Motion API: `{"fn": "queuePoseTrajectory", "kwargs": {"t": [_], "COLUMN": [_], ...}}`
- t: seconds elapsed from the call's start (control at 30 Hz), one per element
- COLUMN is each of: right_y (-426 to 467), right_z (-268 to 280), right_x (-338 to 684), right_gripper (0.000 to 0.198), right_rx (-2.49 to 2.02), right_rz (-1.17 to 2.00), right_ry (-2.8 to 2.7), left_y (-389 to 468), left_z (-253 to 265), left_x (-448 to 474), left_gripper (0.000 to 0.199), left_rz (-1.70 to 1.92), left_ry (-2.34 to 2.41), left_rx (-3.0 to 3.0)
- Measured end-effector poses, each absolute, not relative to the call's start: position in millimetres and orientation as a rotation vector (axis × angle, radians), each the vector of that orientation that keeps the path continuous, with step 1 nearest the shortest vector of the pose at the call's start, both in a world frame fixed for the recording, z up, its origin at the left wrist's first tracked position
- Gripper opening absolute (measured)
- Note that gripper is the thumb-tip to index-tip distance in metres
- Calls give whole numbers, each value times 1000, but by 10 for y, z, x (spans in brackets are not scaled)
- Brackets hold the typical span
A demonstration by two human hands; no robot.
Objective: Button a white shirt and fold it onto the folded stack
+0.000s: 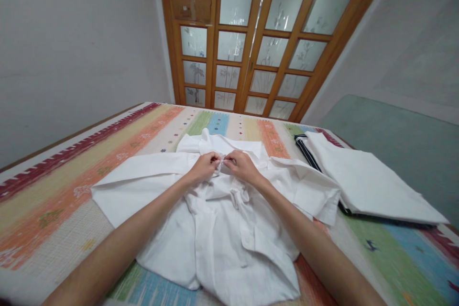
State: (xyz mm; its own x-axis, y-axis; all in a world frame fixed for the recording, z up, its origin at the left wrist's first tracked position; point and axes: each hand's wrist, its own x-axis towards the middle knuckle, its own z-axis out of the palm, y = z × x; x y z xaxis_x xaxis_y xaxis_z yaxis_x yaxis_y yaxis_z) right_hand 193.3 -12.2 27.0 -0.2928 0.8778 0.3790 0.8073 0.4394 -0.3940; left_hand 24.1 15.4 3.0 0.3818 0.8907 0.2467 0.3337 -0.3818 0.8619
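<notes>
A white short-sleeved shirt (222, 244) lies spread and rumpled in front of me, its collar at the far end and its sleeves out to both sides. My left hand (207, 166) pinches the cloth of the front opening just below the collar. Close against it, my right hand (239, 165) pinches the facing edge, fingertips nearly touching those of the left. Whether a button sits between the fingers is too small to tell. Lower down, the two front edges are creased and loose.
A striped, patterned cloth (71, 191) covers the surface under the shirt. On the right rests a stack of folded clothes (373, 181), white on top and dark beneath. A pale green panel (390, 138) stands behind it. Wooden glass-paned doors (251, 43) close off the far side.
</notes>
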Motion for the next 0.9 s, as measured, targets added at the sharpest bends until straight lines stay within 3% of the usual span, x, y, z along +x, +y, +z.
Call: {"fn": "queuePoseTrajectory", "kwargs": {"t": [0.23,0.53,0.9], "right_y": [-123,-118,-132], "right_z": [214,161,119], "right_x": [1886,1848,1709], "right_gripper": [22,11,16], "right_rx": [-1373,-1429,-1595], "right_rz": [143,82,32], "right_ry": [-2242,-2298,-2273], "left_y": [131,107,143], "left_z": [-50,-37,-109], "left_x": [230,243,263], "left_gripper": [10,7,10], "left_rz": [1018,1054,1060], "left_ry": [946,1072,1264], "left_rx": [1740,1892,1874]}}
